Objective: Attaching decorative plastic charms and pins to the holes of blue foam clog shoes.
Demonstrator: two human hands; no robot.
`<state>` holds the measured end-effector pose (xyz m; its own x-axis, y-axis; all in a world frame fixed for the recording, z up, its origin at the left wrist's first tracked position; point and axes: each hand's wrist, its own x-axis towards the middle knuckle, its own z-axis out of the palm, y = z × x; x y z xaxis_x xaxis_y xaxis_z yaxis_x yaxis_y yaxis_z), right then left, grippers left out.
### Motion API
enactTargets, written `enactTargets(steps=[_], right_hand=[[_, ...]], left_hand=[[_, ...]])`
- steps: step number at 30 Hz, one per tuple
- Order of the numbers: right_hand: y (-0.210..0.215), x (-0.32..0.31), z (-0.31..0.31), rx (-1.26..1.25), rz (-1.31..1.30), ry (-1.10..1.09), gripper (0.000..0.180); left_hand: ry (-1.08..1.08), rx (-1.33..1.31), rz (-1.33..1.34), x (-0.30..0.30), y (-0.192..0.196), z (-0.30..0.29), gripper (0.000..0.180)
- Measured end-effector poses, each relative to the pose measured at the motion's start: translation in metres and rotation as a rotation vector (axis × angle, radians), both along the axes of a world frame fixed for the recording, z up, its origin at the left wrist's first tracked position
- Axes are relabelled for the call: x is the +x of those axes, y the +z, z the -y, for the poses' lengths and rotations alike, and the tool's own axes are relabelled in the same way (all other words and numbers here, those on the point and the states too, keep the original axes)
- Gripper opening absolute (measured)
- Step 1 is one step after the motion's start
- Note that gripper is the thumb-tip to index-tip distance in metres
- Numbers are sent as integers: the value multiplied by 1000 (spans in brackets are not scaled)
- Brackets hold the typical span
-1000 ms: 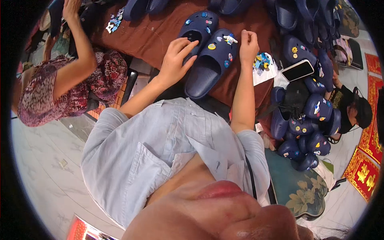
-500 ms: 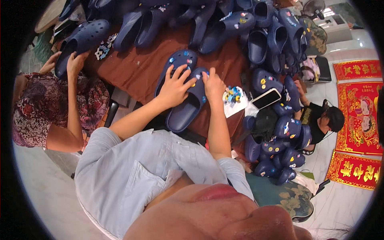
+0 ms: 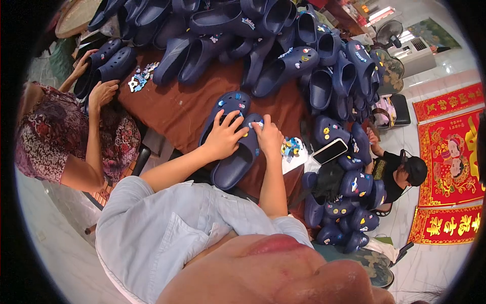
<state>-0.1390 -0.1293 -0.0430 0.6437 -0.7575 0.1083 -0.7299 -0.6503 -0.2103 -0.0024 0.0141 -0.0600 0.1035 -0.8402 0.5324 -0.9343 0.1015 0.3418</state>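
Observation:
A navy clog (image 3: 234,164) with charms in its toe points away from me at the near edge of the cloth. My left hand (image 3: 223,136) holds its upper from the left, fingers spread and the thumb on top. My right hand (image 3: 269,136) grips the toe's right side, its thumb pressing beside a small charm. What lies under the right fingers is hidden. The matching clog (image 3: 232,103) with blue charms lies just beyond, partly behind my left hand. Right of my right hand, a heap of colourful charms (image 3: 291,148) sits on white paper.
Many navy clogs (image 3: 217,53) crowd the far side of the brown cloth (image 3: 177,111). A loose charm pile (image 3: 143,76) lies left. Decorated clogs (image 3: 357,185) and a phone (image 3: 329,151) are right. Co-workers sit left (image 3: 76,137) and right (image 3: 400,169).
The view has tipped, so the scene sits lower. My hands stay on the clog, the right thumb slightly shifted. The left co-worker's hands and clogs have come down, now showing two clogs.

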Motion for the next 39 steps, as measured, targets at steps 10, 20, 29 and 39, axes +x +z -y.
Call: enactTargets(steps=[10,20,29,39], right_hand=[[-18,-4,15,108,70,-11,42],[-14,-9,3,-125,79,109,25],[-31,-7,0,-220,532,175,34],[-34,-2,7,115,660,91,31]], left_hand=[[-4,-7,-6,0,0,-1,55],[-26,14,-26,1,2,-1,54],[-11,-20,-25,-2,-3,1,57],[-6,-42,2,-4,-8,1,53]])
